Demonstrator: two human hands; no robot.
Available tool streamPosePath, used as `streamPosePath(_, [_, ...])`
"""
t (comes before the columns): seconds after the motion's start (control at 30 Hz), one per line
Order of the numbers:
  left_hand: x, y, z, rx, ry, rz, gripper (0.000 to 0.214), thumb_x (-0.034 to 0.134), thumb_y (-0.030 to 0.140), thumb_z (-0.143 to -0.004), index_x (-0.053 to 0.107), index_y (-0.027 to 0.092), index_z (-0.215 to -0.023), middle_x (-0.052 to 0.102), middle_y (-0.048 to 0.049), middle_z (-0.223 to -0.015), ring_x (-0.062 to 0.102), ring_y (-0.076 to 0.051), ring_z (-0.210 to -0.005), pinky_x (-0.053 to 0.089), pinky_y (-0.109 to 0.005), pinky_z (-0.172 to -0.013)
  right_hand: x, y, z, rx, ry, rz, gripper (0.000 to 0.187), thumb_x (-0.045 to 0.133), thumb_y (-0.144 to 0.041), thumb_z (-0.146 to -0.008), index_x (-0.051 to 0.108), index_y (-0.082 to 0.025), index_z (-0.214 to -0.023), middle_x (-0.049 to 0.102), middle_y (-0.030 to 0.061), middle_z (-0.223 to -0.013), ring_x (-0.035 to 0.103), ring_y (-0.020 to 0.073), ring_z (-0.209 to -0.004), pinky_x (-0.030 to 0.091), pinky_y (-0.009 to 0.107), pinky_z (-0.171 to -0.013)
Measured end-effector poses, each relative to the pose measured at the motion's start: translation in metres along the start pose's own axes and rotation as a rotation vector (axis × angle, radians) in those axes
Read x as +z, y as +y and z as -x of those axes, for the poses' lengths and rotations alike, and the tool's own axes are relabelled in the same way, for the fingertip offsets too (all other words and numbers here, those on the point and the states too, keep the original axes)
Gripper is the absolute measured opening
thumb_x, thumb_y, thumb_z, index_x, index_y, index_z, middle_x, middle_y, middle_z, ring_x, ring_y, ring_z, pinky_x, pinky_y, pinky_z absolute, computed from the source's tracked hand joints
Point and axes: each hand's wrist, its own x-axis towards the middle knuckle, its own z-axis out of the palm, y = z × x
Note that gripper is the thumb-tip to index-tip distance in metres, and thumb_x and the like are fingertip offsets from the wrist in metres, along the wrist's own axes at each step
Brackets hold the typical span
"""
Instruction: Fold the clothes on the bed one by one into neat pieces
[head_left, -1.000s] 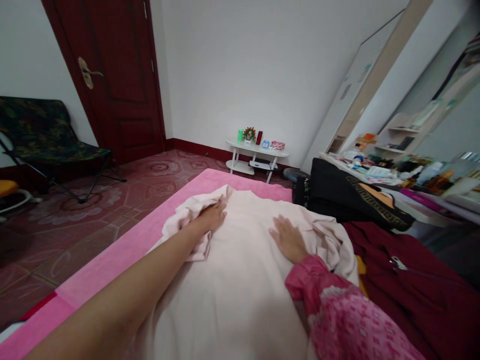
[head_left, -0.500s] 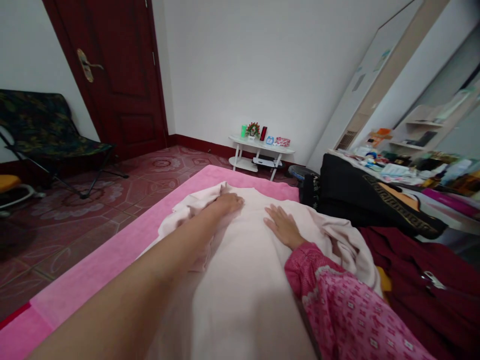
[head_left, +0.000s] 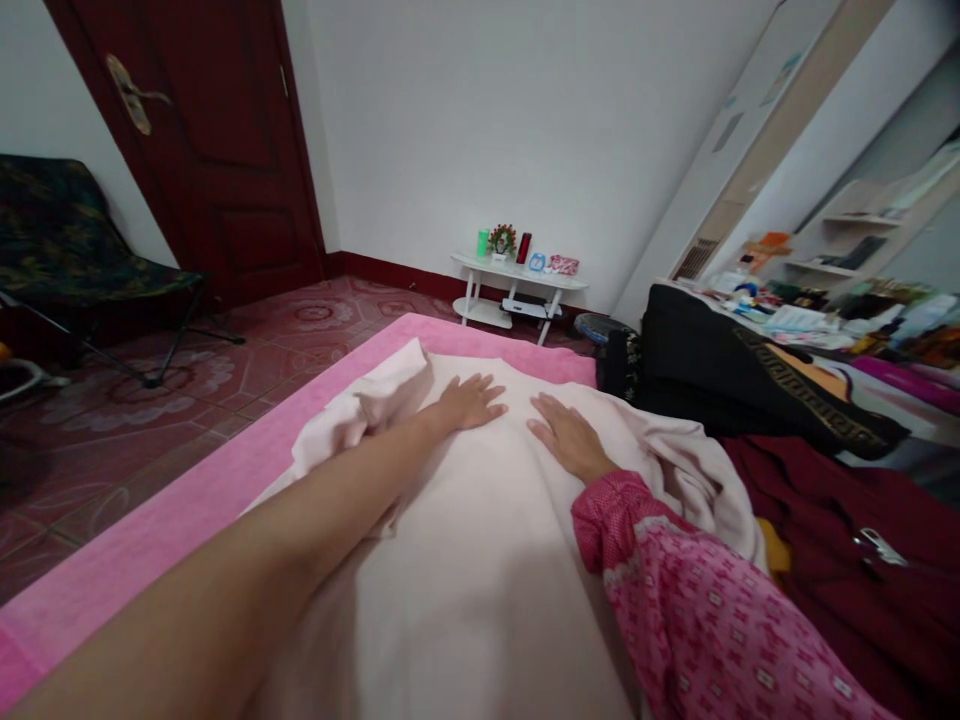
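The garment (head_left: pixel 465 580) lies on a cover (head_left: pixel 195 505), chair (head_left: pixel 82 240) left, table (head_left: pixel 517 273) beyond, perhaps bottles (head_left: pixel 924 322) far right.

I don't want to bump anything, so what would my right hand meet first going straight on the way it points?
Your right hand would probably meet your left hand first; both seem to lie on the same pale cloth, though from this one view the exact line is hard to judge.
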Motion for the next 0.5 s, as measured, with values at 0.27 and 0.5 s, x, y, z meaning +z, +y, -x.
streamPosePath(0.27, [0.002, 0.007, 0.025, -0.091, -0.031, -0.024, 0.053, 0.020, 0.044, -0.096, 0.028, 0.028, -0.146, 0.020, -0.0060, -0.156, 0.020, -0.026, -0.142, 0.022, -0.054, -0.109, 0.008, 0.000, -0.001, 0.464, -0.143, 0.018, 0.066, 0.014, -0.057, -0.093, 0.021, -0.022, -0.149, 0.013, 0.0085, -0.157, 0.011, 0.0260, -0.143, 0.016, 0.056, -0.110])
streamPosePath(0.5, [-0.007, 0.018, 0.097, -0.149, 0.011, -0.084, 0.056, 0.029, 0.045, -0.094, 0.033, 0.020, -0.144, 0.025, -0.0147, -0.153, 0.024, -0.042, -0.135, 0.029, -0.065, -0.098, -0.012, -0.014, 0.037, 0.523, -0.203, -0.047, 0.068, 0.014, -0.059, -0.093, 0.022, -0.022, -0.149, 0.011, 0.0146, -0.157, 0.011, 0.0348, -0.142, 0.015, 0.066, -0.102])
